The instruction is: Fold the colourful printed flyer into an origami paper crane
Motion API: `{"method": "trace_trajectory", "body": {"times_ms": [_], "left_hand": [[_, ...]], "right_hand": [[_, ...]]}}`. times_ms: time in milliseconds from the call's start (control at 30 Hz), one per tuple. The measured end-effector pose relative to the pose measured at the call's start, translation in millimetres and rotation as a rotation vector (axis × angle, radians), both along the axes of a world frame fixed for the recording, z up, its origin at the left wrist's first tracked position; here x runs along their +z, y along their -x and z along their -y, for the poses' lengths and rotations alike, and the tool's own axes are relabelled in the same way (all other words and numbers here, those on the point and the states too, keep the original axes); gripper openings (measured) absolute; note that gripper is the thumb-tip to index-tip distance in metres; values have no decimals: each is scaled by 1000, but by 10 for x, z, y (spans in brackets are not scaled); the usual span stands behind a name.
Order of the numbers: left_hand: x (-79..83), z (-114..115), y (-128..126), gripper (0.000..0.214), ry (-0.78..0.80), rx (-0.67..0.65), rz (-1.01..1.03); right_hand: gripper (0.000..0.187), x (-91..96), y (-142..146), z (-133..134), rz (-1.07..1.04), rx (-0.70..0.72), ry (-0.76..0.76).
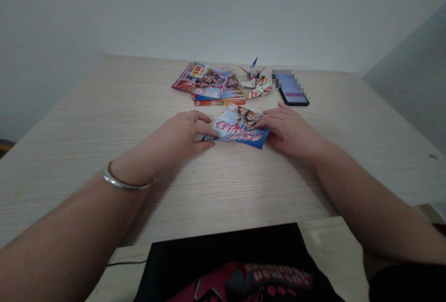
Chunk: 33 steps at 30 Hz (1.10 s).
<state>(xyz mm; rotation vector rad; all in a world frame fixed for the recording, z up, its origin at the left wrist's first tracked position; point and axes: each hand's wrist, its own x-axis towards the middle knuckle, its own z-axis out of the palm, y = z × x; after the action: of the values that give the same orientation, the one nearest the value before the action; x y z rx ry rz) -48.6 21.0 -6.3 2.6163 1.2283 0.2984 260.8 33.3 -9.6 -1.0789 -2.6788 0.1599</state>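
A printed paper flyer [239, 128], blue with pink-red lettering and a photo of people, sits between my two hands on the table. My left hand [186, 134] has its thumb and forefinger at the flyer's left corner, gripping it there. The fingers of my right hand [287, 128] lie over the flyer's right edge, with the thumb partly hidden below. The flyer's lower right corner stands slightly off the tabletop. A silver bangle [127, 183] circles my left wrist.
Behind the flyer lies a stack of colourful printed papers [209, 83]. Several folded paper cranes [256, 83] stand beside it. Farther right is a phone [292, 89] with its screen lit. The pale wood-grain table [104, 102] meets a wall at its far edge.
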Motion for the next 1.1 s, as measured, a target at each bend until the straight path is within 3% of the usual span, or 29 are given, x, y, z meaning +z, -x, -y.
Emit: {"method": "trace_trajectory", "body": {"times_ms": [233,400,567,833,1000,1100], "left_hand": [[72,32,2,32,33,-71,-133],[72,50,-9,37,-4,-61,-168],[82,70,-32,39,-5,-4,-173],[63,142,-82,36,-69,-60,-191],[67,247,-161,35,-111,-161,-231],[62,267,-200,38,-106,-124,-241]], "right_hand": [[56,-34,148,137,-58,276,122],[39,-41,220,164,28,351,76],[32,22,216,177,-31,366,69],[22,65,106,89,-191,235,311],[20,96,2,12,-166,140,367],[21,109,-41,-8,-180,50,360]]}}
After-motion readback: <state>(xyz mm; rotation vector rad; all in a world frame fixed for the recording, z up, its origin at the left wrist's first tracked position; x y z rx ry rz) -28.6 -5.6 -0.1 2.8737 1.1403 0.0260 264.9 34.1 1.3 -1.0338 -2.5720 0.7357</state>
